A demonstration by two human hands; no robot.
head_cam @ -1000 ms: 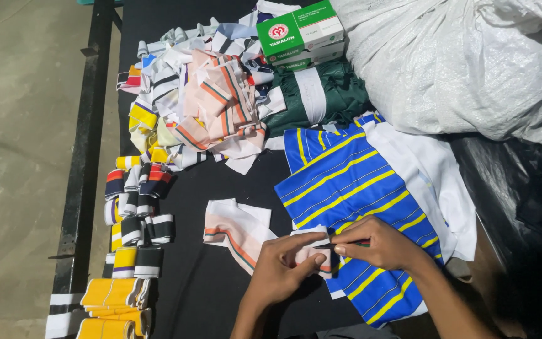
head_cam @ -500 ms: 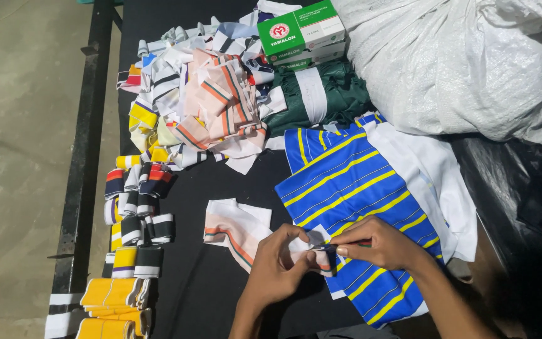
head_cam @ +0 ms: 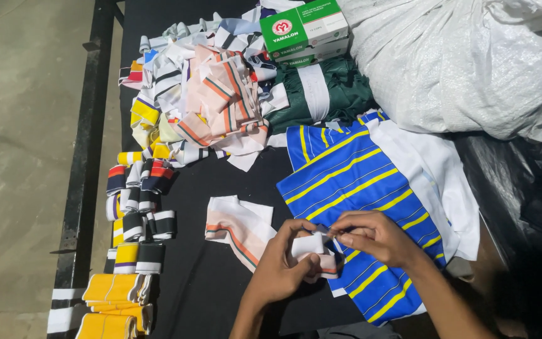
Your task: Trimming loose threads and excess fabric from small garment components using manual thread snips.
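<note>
A: Holding a small white strip of cloth [head_cam: 313, 246] over the black table [head_cam: 202, 295], the left hand [head_cam: 281, 267] has its fingers curled round the strip, thumb pressed on top. Where does the strip lie?

B: At the near edge of the table, just over the lower left corner of the blue cloth with yellow stripes [head_cam: 354, 182], between the two hands.

A: And the right hand [head_cam: 374, 236]?

B: Its thumb and forefinger are pressed together at the strip's upper end, pinching something there; whether that is the cloth itself or a thread is too small to tell. The other fingers are folded in.

A: What lies just beside the left hand?

B: A folded white piece with an orange stripe [head_cam: 239, 227], flat on the table, to the left of the strip and close to the left hand.

A: Farther off?

B: A loose heap of striped strips [head_cam: 205, 103] at the far side; rolled bands [head_cam: 136, 207] in a column along the left edge, with yellow folded pieces [head_cam: 114, 292] nearest. A green box [head_cam: 302, 28] sits on dark green cloth [head_cam: 340, 94], and a white sack [head_cam: 465, 59] fills the far right.
</note>
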